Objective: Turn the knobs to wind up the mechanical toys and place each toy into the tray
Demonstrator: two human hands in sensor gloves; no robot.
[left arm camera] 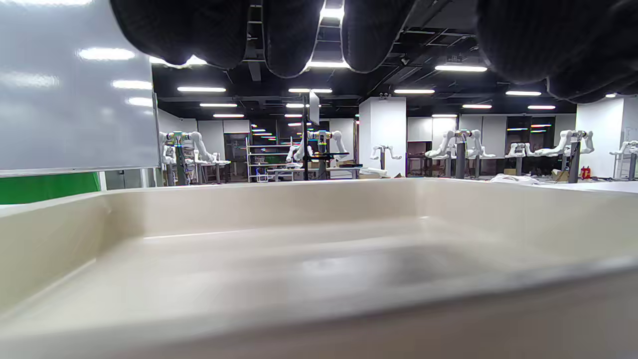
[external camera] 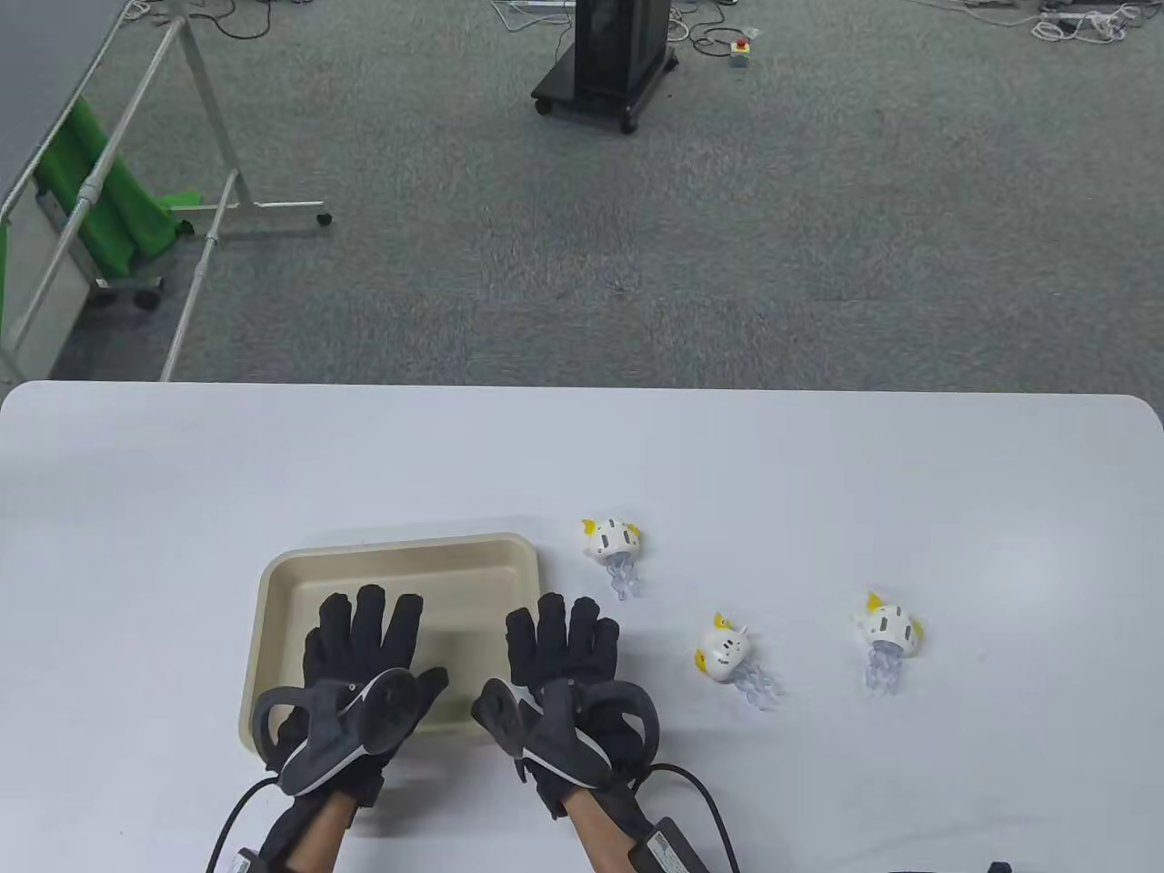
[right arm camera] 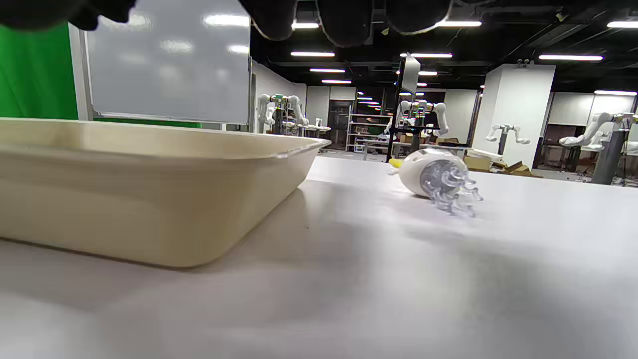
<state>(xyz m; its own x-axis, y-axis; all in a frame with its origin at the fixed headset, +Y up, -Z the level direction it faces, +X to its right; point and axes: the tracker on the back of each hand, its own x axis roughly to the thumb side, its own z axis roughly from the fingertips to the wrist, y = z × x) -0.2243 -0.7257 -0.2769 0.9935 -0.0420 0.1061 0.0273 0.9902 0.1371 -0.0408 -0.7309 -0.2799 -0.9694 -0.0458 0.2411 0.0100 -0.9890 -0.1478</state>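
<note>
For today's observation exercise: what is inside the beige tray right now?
No toy shows in the tray; its visible floor is bare. The left hand and right hand cover its near part, though the left wrist view shows nothing there.

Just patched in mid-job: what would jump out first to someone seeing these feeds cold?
Two black sensor gloves: the left hand spread flat over the shallow beige rectangular tray, the right hand at the tray's right edge, neither holding anything. To the right, three white-and-yellow wind-up toys with clear plastic tentacles lie on the white table: the nearest toy just past the tray's far right corner, the middle toy and the far-right toy.
</note>
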